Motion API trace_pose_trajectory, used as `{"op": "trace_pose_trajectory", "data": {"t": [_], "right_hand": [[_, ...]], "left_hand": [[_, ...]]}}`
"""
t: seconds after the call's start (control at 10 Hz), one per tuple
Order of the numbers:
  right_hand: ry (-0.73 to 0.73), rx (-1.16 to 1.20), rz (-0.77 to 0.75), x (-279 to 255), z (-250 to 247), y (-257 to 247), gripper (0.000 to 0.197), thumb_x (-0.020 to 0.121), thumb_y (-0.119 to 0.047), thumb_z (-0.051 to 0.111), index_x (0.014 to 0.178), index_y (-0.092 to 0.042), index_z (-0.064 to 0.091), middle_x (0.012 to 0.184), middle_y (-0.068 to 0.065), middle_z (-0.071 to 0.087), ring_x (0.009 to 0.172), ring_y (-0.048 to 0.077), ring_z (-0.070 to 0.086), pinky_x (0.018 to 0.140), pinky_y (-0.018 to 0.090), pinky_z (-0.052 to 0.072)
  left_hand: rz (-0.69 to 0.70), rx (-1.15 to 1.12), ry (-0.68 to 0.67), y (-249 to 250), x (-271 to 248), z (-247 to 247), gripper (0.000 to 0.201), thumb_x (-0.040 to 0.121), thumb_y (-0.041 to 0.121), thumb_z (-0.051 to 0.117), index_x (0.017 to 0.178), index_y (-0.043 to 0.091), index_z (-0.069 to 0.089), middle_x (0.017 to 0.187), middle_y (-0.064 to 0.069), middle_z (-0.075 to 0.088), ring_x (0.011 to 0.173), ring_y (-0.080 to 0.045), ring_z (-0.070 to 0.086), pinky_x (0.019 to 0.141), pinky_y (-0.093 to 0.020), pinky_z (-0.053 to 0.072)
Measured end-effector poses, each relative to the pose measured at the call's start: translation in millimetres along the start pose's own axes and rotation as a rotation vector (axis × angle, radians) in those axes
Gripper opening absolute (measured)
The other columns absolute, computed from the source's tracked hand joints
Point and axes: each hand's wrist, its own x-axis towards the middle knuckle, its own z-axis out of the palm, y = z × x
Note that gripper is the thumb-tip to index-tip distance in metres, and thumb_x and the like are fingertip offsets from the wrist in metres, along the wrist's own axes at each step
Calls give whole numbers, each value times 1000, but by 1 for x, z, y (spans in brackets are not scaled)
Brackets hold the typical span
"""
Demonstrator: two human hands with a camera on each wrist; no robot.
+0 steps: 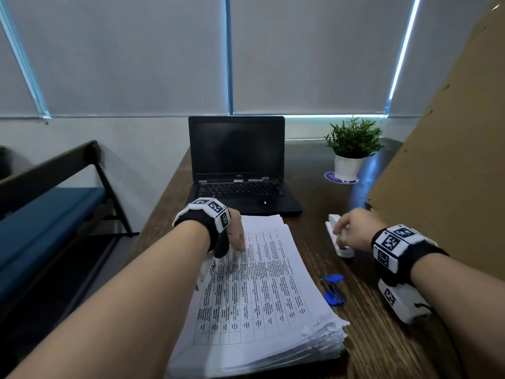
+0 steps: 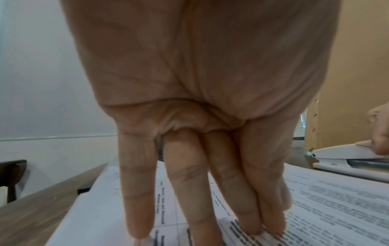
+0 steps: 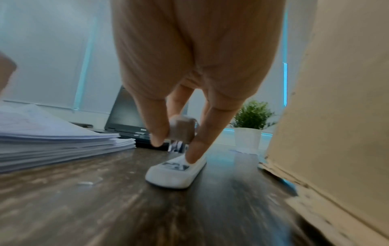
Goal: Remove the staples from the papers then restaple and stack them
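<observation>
A thick stack of printed papers [image 1: 259,291] lies on the dark wooden table [image 1: 382,351]. My left hand [image 1: 236,235] rests on the stack's far left part, and its straight fingers [image 2: 210,208] press on the top sheet [image 2: 336,208]. To the right of the stack lies a white stapler [image 1: 334,236]. My right hand [image 1: 352,231] grips its upper arm from above, thumb and fingers [image 3: 155,133] on either side, while the white base [image 3: 174,173] sits on the table. A blue staple remover [image 1: 333,289] lies between the stack and my right forearm.
A black laptop [image 1: 237,165] stands open behind the papers. A potted plant [image 1: 352,149] is at the back right. A tall cardboard sheet [image 1: 451,160] walls off the right side. A blue-cushioned bench [image 1: 54,203] stands left of the table. Loose staples [image 3: 85,183] lie on the wood.
</observation>
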Motion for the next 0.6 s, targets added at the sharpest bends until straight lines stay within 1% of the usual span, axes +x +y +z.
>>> {"op": "trace_pose_trajectory", "data": {"t": [0.1,0.2,0.3,0.4,0.5,0.6], "right_hand": [[-87,110,-85,-3,0,-18,10,77,-22,80,84,-28,76,96,-8,67,96,11,63,76,22,40],[-158,167,-182,-1,4,-34,11,73,-22,84,80,-26,76,88,-8,68,81,6,62,66,18,43],[-173,148,-214,0,5,-42,10,75,-21,82,84,-23,77,90,-8,69,86,8,62,72,19,45],[-226,115,-252,3,0,-38,18,80,-22,78,98,-21,78,101,-9,72,95,7,63,81,20,46],[-257,86,-274,8,-20,-38,26,86,-22,72,112,-21,74,99,-12,71,84,0,64,74,13,45],[-173,108,-267,16,-54,-48,30,88,-25,69,118,-22,71,78,-17,65,57,0,60,58,11,44]], "left_hand": [[13,-26,-15,-2,0,0,48,49,53,79,91,29,79,97,-3,76,90,-24,73,89,-43,57],[22,-10,36,-1,-6,5,27,70,43,77,93,29,78,94,2,76,85,-18,73,88,-42,58],[27,3,79,3,-10,9,23,81,35,73,101,25,77,100,4,75,89,-16,72,90,-38,57],[63,-12,83,3,-14,11,19,89,22,67,105,16,75,113,0,72,84,-12,71,86,-28,57],[93,-82,126,3,-29,2,15,93,12,61,102,15,72,112,-1,71,80,-16,73,60,-20,57],[83,-79,280,4,-49,-29,12,94,15,59,94,21,69,95,2,72,83,-18,74,61,-24,57]]}}
